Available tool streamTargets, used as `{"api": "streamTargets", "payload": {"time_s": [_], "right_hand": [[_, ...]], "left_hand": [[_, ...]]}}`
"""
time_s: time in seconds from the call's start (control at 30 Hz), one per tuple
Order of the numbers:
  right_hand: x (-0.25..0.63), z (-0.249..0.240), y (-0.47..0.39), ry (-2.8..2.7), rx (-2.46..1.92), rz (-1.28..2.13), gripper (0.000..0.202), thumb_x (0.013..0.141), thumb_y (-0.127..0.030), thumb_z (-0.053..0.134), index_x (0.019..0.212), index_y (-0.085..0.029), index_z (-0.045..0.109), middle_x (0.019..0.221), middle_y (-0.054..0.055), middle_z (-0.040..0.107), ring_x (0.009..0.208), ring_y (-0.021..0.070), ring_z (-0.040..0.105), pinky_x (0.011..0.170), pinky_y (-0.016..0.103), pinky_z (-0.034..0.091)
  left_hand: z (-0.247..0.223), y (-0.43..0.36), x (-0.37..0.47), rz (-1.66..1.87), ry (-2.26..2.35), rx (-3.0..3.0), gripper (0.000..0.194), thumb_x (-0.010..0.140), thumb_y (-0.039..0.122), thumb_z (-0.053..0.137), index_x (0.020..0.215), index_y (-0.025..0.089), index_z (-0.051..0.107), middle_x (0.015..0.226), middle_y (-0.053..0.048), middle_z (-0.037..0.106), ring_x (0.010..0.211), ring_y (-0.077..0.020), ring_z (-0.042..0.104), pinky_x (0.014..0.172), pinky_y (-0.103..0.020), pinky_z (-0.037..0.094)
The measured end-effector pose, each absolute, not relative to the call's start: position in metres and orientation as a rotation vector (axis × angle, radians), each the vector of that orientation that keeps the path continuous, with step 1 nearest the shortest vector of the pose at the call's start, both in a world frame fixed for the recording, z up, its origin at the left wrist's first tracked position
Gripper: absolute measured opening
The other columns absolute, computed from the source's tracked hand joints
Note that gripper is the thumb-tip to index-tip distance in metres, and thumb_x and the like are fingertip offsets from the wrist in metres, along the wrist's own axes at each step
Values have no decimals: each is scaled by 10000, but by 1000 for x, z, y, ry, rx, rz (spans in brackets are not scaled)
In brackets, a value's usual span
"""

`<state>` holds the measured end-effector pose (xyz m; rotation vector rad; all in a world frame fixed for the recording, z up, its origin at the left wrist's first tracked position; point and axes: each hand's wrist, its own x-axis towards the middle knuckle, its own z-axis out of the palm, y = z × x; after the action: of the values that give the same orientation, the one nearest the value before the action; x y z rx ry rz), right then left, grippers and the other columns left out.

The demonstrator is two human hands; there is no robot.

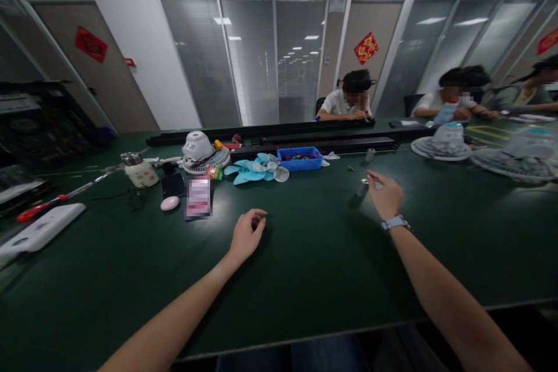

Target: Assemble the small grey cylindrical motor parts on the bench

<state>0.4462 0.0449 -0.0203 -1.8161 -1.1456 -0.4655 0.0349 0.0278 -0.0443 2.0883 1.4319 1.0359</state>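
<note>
My left hand (249, 233) rests on the green table (300, 279) with its fingers curled and apart, holding nothing. Further right, my right hand (386, 195) has its thumb and fingertips close together beside a small metallic cylinder (362, 188); whether they grip it is not clear. Another small cylinder (370, 155) stands a little behind, and a tiny pin-like piece (351, 168) lies to its left. A blue tray (300, 166) with small coloured parts sits left of these, next to light blue fan blades (253, 168).
Left are a white fan housing (198, 148), a phone (172, 186), a pink oval object (170, 203), a patterned pouch (199, 197) and a white power strip (43, 226). Black rails (314, 146) cross behind. White fan parts (442, 142) lie right; people sit across the table.
</note>
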Motion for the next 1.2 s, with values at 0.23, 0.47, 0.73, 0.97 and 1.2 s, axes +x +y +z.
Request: {"api": "streamTargets", "payload": {"time_s": [0.23, 0.47, 0.73, 0.97, 1.2], "right_hand": [[450, -29, 53, -1189, -1821, -302, 330, 876, -407, 515, 1048, -215, 721, 947, 76, 761, 852, 242, 700, 718, 323, 480], [454, -31, 54, -1165, -1839, -314, 322, 888, -392, 501, 1051, -222, 721, 964, 77, 760, 869, 246, 696, 712, 323, 473], [451, -32, 54, -1196, -1858, -341, 322, 889, -377, 503, 1067, -232, 729, 975, 70, 760, 843, 245, 694, 692, 323, 467], [452, -33, 55, -1204, -1834, -350, 317, 889, -347, 507, 1078, -216, 726, 1017, 80, 753, 882, 246, 699, 727, 322, 488], [454, -36, 57, -1221, -1814, -333, 303, 872, -341, 524, 1036, -195, 734, 1011, 84, 753, 899, 247, 703, 765, 332, 505]], "left_hand": [[-42, 26, 36, 1037, 1431, 2086, 214, 888, 276, 521, 1051, 200, 637, 860, -40, 663, 831, -201, 618, 741, -330, 488], [-46, 28, 34, 1038, 1415, 2108, 222, 890, 293, 516, 1052, 208, 642, 855, -38, 667, 832, -205, 624, 744, -336, 492], [-48, 29, 34, 1023, 1415, 2127, 227, 893, 306, 518, 1046, 208, 654, 874, -40, 668, 841, -202, 624, 750, -331, 492], [-46, 28, 34, 1012, 1410, 2124, 225, 891, 304, 516, 1031, 200, 658, 856, -41, 664, 827, -203, 623, 745, -332, 492], [-46, 28, 35, 1009, 1408, 2132, 226, 887, 293, 505, 1027, 192, 650, 874, -48, 661, 842, -209, 614, 756, -335, 479]]}}
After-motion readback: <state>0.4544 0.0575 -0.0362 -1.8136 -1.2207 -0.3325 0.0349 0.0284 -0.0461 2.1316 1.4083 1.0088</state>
